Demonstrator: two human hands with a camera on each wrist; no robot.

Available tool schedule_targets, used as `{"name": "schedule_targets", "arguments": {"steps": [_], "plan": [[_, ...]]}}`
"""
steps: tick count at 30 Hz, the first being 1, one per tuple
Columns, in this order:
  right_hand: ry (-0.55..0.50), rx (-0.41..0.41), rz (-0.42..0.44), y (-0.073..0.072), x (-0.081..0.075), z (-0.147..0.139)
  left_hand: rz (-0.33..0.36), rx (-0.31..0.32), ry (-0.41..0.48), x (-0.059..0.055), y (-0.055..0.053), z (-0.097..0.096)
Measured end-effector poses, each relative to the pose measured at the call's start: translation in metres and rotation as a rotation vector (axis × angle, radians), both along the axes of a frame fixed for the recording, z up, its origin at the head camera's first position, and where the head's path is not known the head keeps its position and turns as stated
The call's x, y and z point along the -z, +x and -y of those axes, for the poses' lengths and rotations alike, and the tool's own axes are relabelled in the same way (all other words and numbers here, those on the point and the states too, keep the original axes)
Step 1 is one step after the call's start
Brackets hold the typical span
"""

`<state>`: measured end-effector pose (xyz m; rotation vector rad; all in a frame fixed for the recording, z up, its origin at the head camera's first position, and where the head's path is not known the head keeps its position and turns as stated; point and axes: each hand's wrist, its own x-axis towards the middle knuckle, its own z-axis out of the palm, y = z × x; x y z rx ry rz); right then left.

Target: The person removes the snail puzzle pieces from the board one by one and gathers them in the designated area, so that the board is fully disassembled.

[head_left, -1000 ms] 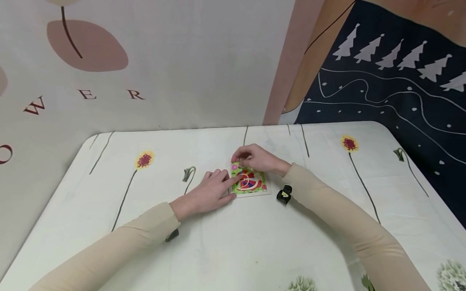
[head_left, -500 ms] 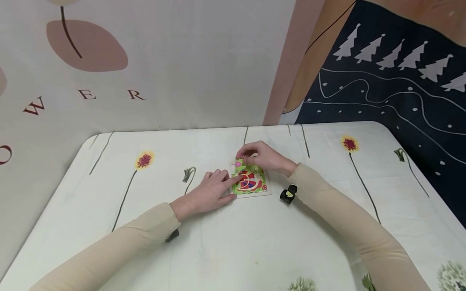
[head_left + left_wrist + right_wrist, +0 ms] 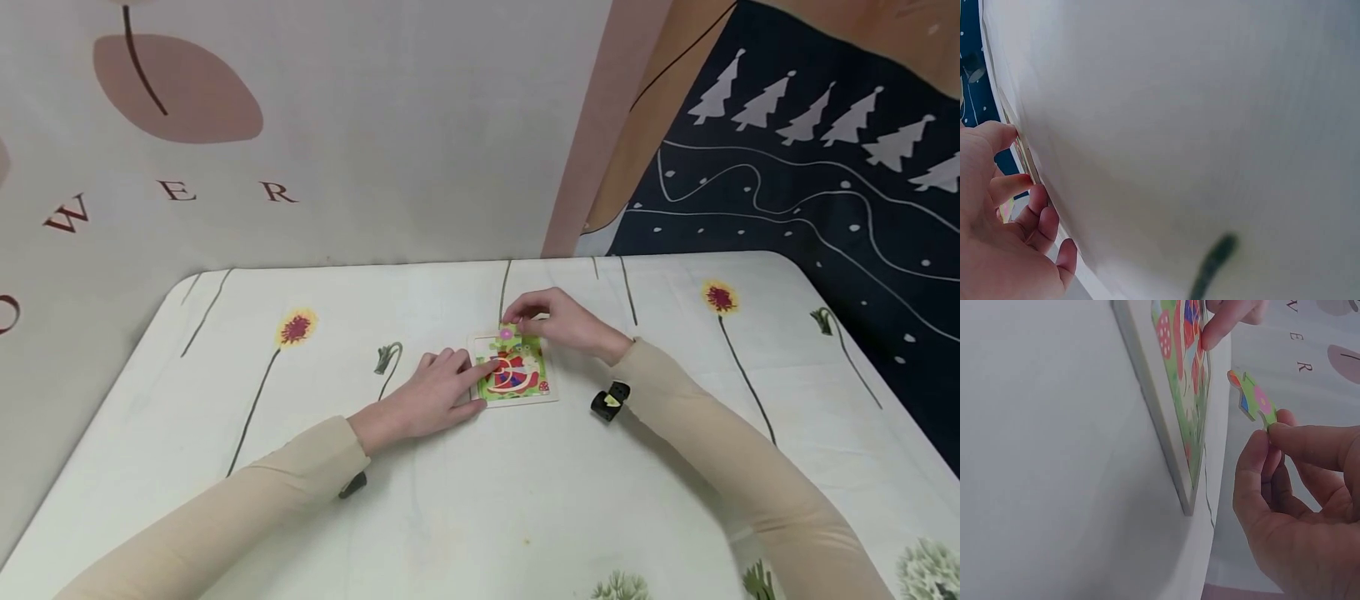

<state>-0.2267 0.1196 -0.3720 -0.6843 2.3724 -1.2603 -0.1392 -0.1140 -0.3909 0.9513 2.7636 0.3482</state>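
Note:
A wooden jigsaw puzzle board with a red, blue and green picture lies flat on the table. My left hand rests at its left side; the extended index finger presses on the picture and the thumb touches the lower left corner. Between thumb and fingers, my right hand pinches a green puzzle piece with a pink flower. In the right wrist view this piece is held up, apart from the board. The left wrist view shows the left hand's fingers at the board's edge, most of the picture hidden.
A white cloth with printed flowers covers the table. Behind it stands a pale wall hanging, with a dark tree-patterned cloth at the right. Black wrist devices sit at the cuffs.
My right hand has lifted the green puzzle piece out of the board's upper left corner and moved it up and right. My left hand has stayed in place.

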Motion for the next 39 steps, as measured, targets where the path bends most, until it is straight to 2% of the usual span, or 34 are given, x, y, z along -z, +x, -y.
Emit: {"name": "schedule_targets", "arguments": {"steps": [9, 18, 26, 39], "plan": [[-0.012, 0.054, -0.002, 0.000, -0.003, -0.016, 0.002, -0.006, 0.005, -0.001, 0.001, 0.000], [-0.012, 0.090, -0.004, -0.001, -0.002, -0.031, -0.029, 0.004, 0.011, 0.001, 0.001, 0.001], [0.046, 0.126, -0.019, -0.002, -0.001, -0.046, -0.024, 0.003, 0.013, 0.002, 0.001, 0.000], [0.098, 0.187, 0.003, -0.005, 0.002, -0.064, -0.001, -0.002, 0.005, 0.000, 0.000, 0.000]]}}
